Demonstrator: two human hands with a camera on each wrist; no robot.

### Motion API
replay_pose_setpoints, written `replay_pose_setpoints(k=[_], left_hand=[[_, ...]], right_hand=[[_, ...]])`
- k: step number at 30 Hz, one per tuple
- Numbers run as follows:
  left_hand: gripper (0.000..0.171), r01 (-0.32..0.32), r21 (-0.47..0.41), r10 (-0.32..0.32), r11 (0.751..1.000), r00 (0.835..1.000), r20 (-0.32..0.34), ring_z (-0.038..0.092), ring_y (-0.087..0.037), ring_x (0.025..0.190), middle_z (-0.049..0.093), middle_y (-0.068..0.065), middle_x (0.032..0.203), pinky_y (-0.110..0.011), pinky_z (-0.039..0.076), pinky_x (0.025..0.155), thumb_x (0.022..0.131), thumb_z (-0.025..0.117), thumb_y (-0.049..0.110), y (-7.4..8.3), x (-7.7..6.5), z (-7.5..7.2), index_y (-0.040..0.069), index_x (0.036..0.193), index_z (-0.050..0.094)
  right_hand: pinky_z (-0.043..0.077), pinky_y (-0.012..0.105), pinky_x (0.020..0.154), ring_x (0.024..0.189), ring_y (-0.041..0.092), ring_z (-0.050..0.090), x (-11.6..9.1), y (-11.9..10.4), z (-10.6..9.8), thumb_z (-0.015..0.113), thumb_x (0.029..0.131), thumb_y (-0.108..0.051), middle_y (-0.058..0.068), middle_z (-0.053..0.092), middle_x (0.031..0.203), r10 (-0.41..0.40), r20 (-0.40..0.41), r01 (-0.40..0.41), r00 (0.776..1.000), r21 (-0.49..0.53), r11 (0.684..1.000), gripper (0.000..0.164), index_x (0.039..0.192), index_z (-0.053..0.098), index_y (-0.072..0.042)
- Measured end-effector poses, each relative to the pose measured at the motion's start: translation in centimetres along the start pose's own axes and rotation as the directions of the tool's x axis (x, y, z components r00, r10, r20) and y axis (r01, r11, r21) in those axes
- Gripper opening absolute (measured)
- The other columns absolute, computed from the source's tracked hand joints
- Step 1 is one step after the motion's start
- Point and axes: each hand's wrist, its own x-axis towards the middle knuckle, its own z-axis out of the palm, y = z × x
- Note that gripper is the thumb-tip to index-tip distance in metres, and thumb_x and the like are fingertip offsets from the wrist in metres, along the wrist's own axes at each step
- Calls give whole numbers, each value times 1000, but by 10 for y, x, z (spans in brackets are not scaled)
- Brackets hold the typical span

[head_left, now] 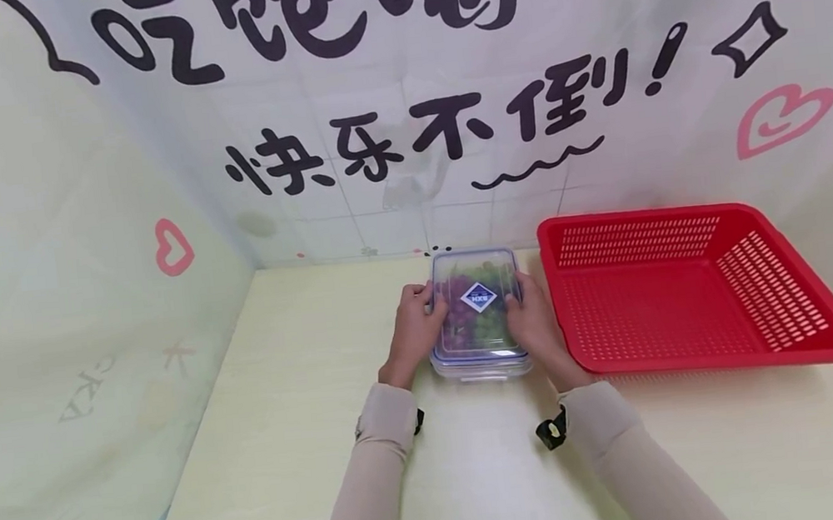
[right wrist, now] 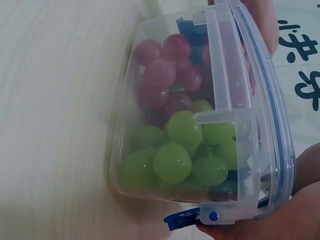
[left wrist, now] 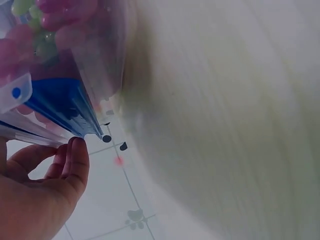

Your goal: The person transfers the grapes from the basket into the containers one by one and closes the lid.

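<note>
A clear plastic food container (head_left: 445, 370) stands on the table, its see-through lid (head_left: 462, 341) with a blue seal lying on top. Red grapes (right wrist: 160, 72) and green grapes (right wrist: 172, 162) show through its wall. My left hand (head_left: 417, 323) holds the lid's left edge, thumb on top and fingers at the side. On the opposite edge, my right hand (head_left: 533, 316) grips the lid the same way. One blue side clip (left wrist: 65, 102) hangs loose near my left fingertips. Another blue clip (right wrist: 182, 218) sticks outward below my right hand. Part of each hand's fingers is hidden.
A red perforated plastic basket (head_left: 650, 304) stands just right of the container, close to my right forearm. Behind the pale table (head_left: 310, 404) rises a wall sheet (head_left: 384, 238) with black lettering. A second sheet borders the left side.
</note>
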Motion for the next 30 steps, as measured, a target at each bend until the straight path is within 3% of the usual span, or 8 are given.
replay_pose_setpoints(k=[6, 16, 24, 30], left_hand=[[53, -15, 2, 15, 1000, 1000, -7, 55, -29, 102, 49, -22, 129, -43, 50, 93, 97, 55, 18, 0, 0, 1, -8, 142, 45], [54, 34, -2, -34, 999, 999, 4, 55, -29, 107, 48, -19, 134, -42, 49, 96, 97, 55, 21, 2, -1, 2, -5, 144, 43], [54, 13, 33, -14, 999, 1000, 11, 55, -30, 111, 48, -21, 133, -42, 48, 101, 98, 54, 20, 3, 0, 5, -7, 143, 44], [54, 10, 61, -10, 998, 1000, 5, 55, -31, 113, 47, -21, 135, -43, 47, 101, 98, 53, 21, 2, -1, 4, -6, 144, 44]], right_hand=[[26, 51, 117, 141, 40, 34, 1, 3, 1, 43, 102, -6, 27, 39, 150, 8, -13, -8, 1000, -3, 1000, 51, 152, 31, 2], [24, 50, 119, 146, 36, 29, 2, 11, 3, 41, 104, -9, 22, 35, 155, 30, -6, -29, 1000, 61, 998, 52, 155, 29, -3], [24, 50, 119, 148, 35, 26, 2, 17, 3, 41, 104, -9, 18, 31, 158, 100, 1, -99, 995, 180, 979, 52, 155, 32, -8], [26, 49, 118, 146, 35, 29, 2, 16, 5, 42, 103, -7, 18, 34, 157, 104, -4, -101, 995, 226, 969, 52, 154, 33, -6]])
